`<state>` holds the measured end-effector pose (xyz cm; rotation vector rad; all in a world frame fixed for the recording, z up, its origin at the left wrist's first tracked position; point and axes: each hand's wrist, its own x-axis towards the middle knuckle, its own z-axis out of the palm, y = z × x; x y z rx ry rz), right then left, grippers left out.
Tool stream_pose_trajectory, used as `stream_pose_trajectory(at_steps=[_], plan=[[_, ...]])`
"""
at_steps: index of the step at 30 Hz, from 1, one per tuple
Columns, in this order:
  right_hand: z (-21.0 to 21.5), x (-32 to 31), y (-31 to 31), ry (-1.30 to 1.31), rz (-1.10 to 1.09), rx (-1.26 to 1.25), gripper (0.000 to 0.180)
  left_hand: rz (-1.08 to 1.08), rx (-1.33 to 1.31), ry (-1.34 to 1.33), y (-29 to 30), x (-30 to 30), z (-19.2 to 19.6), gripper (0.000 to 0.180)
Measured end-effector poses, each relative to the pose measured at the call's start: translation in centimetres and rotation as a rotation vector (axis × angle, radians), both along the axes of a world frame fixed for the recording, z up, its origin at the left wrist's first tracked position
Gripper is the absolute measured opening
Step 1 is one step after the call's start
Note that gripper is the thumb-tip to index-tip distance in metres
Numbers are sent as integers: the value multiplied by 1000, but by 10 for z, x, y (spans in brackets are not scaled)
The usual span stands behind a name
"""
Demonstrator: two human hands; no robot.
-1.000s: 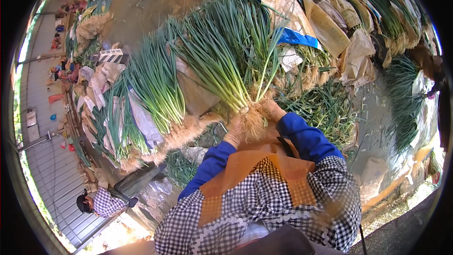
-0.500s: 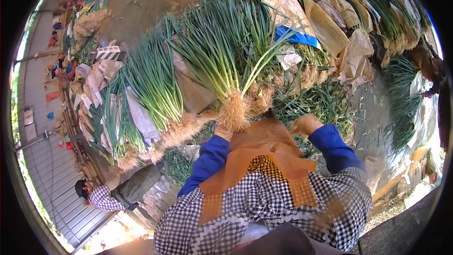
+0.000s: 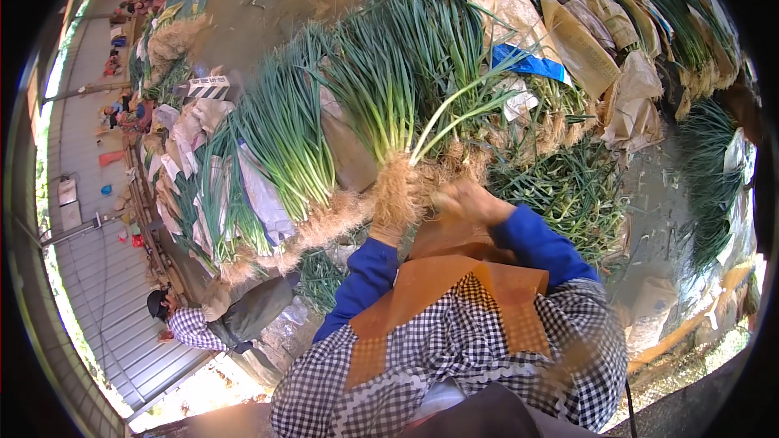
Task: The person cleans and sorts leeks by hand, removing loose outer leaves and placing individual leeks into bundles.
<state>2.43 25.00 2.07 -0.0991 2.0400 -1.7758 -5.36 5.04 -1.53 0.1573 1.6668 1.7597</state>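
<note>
A bunch of green onions stands in front of me, leaves fanned away and shaggy roots toward me. My left hand is closed on its root end, with the fingers largely hidden behind the roots. Just to the right of those roots is my right hand, slightly blurred, its fingers bent and pressed together. Whether it pinches anything is too small to tell. One pale stalk leans out to the right from the bunch. Below both hands hangs my brown apron.
More green onions lie to the left, separated by paper sheets. Loose green leaves are heaped to the right. Sacks and paper cover bunches at the back right. A person in a checked shirt is at the lower left.
My right hand has moved left, from over the loose leaves to beside the roots. The bunch stays in my left hand. The whole view has shifted slightly.
</note>
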Motion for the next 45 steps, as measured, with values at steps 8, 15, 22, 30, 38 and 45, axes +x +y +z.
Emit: stream_pose_trajectory(at_steps=[8,15,22,30,38,45], plan=[[-8,14,66,-123,201,798,44,192,1065,-935,-12,-27,60,38],[-9,-62,-31,580,150,-230,55,228,1201,-934,25,-37,139,40],[-28,22,89,57,-8,-255,31,287,1188,-825,24,-49,205,39],[41,-139,-1,1069,-399,673,37,313,1178,-648,4,-52,246,37],[-155,-180,16,245,-336,1048,28,303,869,-105,-36,-97,302,38],[-108,-95,-21,-111,-111,825,36,445,287,487,-117,-144,314,39]])
